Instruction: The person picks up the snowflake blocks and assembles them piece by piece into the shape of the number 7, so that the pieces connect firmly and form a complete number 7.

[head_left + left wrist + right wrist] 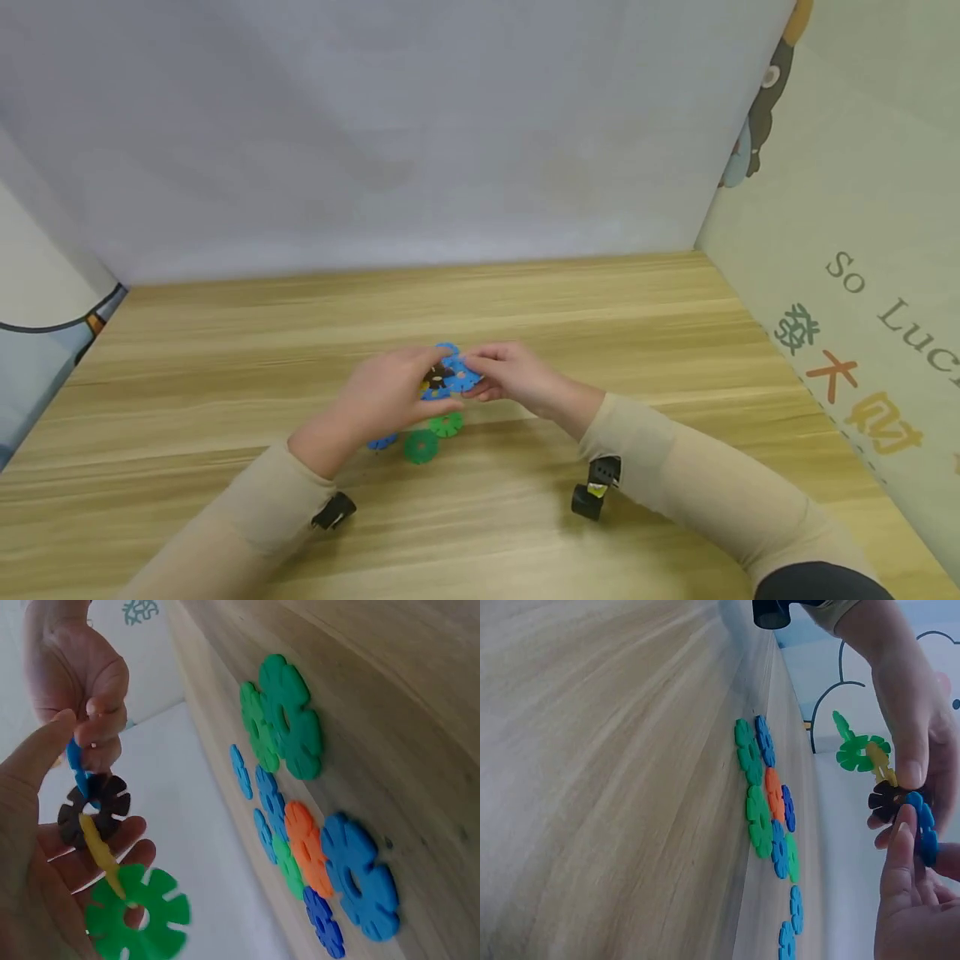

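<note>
A blue, black, yellow and green chain of notched plastic discs (98, 851) is held above the wood-grain table (525, 308): blue disc (928, 823) pinched by the right hand (517, 377), black disc (112, 796) loosely encircled by the left hand's (390, 387) curled fingers. Joints may be popped apart by sideways pressure.

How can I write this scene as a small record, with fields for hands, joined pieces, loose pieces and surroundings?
left hand: holds the chain at its dark disc
right hand: pinches a blue disc
chain order: dark disc, yellow disc, green disc, another green piece
blue disc fit: against the dark disc; cannot tell if fully slotted
loose discs: green ones, blue ones, one orange disc
surface: wood-grain table
side wall: printed lettering
</note>
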`<state>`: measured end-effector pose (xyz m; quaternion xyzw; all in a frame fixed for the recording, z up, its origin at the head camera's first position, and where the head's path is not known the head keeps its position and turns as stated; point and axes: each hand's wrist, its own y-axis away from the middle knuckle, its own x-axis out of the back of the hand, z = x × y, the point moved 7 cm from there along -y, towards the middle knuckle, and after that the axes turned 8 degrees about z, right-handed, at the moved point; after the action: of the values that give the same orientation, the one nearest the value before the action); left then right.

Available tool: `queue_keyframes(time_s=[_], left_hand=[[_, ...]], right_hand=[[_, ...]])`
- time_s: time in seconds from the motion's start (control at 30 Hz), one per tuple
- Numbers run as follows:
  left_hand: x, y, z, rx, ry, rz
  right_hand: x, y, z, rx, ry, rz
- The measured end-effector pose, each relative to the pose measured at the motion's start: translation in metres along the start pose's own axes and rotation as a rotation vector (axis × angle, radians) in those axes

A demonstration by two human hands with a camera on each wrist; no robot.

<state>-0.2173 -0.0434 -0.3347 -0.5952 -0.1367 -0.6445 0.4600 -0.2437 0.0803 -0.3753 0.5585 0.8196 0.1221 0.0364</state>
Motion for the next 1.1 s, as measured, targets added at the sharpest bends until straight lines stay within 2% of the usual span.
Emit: queue_keyframes(time_s=[0.17, 0.33, 0.47, 0.57, 0.7, 0.77, 0.83, 0.97, 1.1], left_hand=[[-0.003, -0.004, -0.001, 0.004, 0.013, 0.000], [-0.005, -0.002, -0.014, 0.104, 0.039, -0.053], [-0.007, 0.001, -0.023, 0.168, 0.062, -0.087], [-0.008, 0.003, -0.026, 0.180, 0.076, -0.105], [-0.010, 0.004, -0.029, 0.186, 0.083, -0.119], [-0.011, 0.005, -0.031, 0.191, 0.088, -0.124], [-0.013, 0.005, -0.033, 0.194, 0.093, -0.132], [-0.016, 0.005, -0.035, 0.191, 0.103, -0.157], [-0.018, 0.004, -0.035, 0.180, 0.099, -0.180]], right_hand=[[-0.001, -0.007, 0.001, 0.020, 0.070, -0.015], [0.007, -0.020, 0.001, 0.035, 0.150, 0.016], [0.021, -0.034, -0.004, 0.094, 0.284, 0.063], [0.025, -0.042, -0.002, 0.145, 0.550, 0.047], [0.018, -0.049, 0.009, 0.201, 1.016, -0.029], [0.014, -0.051, 0.014, 0.220, 1.172, -0.048], [0.011, -0.054, 0.016, 0.252, 1.286, -0.029], [0.009, -0.055, 0.014, 0.284, 1.343, 0.003], [0.009, -0.054, 0.008, 0.268, 1.263, -0.020]])
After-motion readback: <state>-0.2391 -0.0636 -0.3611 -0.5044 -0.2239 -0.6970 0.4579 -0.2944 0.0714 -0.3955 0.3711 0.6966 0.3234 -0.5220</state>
